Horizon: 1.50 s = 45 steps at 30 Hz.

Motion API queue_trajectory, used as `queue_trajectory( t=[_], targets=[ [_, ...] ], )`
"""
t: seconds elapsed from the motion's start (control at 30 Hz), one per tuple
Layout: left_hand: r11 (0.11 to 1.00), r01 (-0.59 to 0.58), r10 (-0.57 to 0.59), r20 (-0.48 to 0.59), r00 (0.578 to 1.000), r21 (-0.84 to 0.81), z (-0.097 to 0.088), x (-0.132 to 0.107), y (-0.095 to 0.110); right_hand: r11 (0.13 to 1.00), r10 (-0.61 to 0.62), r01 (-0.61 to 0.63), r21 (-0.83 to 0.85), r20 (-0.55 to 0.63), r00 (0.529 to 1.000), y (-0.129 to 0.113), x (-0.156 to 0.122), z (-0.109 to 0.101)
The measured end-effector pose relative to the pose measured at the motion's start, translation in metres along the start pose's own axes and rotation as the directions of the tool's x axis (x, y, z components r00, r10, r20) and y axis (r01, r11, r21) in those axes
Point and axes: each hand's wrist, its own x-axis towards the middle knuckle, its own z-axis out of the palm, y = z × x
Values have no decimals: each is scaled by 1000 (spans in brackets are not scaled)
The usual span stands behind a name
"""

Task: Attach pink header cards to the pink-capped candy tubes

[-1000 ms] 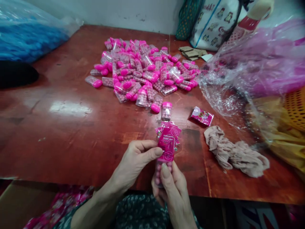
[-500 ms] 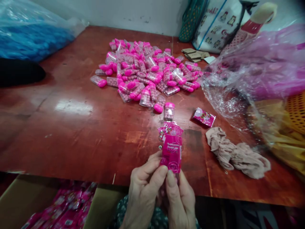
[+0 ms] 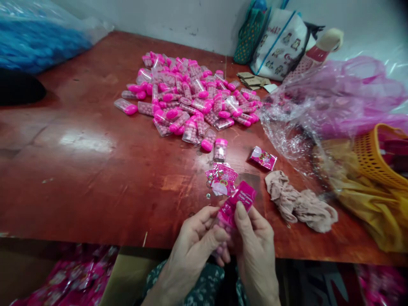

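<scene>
At the table's front edge, my left hand is closed around a small clear container of pink candy balls, partly hidden by the fingers. My right hand pinches a glossy pink printed sleeve between thumb and fingers. The sleeve's lower end meets the container; how far it covers it I cannot tell. Just beyond my hands lie several flat pink printed sleeves. An upright candy container with a pink cap stands behind them. Farther back is a heap of similar pink-capped containers.
To the right are a pink printed packet, a crumpled beige cloth, clear plastic film and a yellow basket. A bag of blue pieces sits at left. Below the edge, a cardboard box holds pink packets.
The pink sleeve has tilted to the right with my right hand. My hands have spread slightly apart, showing more of the candy container. The view has shifted a little to the right.
</scene>
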Motion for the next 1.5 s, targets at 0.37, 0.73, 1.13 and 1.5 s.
queue_trajectory(
  t=[0.37,0.73,1.13,1.5],
  targets=[
    [953,-73,118,-139,983,293,11,-7,-6,955,89,-82,284,-14,996,1,-3,5],
    [683,-298,477,-99,873,666,10,-4,-13,944,-3,28,328,-77,997,22,-4,-4],
    [593,-380,488,59,871,710,9,-7,-2,964,-182,207,-165,153,971,8,5,-22],
    [275,-459,719,136,682,845,7,14,-16,746,-598,360,-561,-325,732,2,-2,-31]
  ],
)
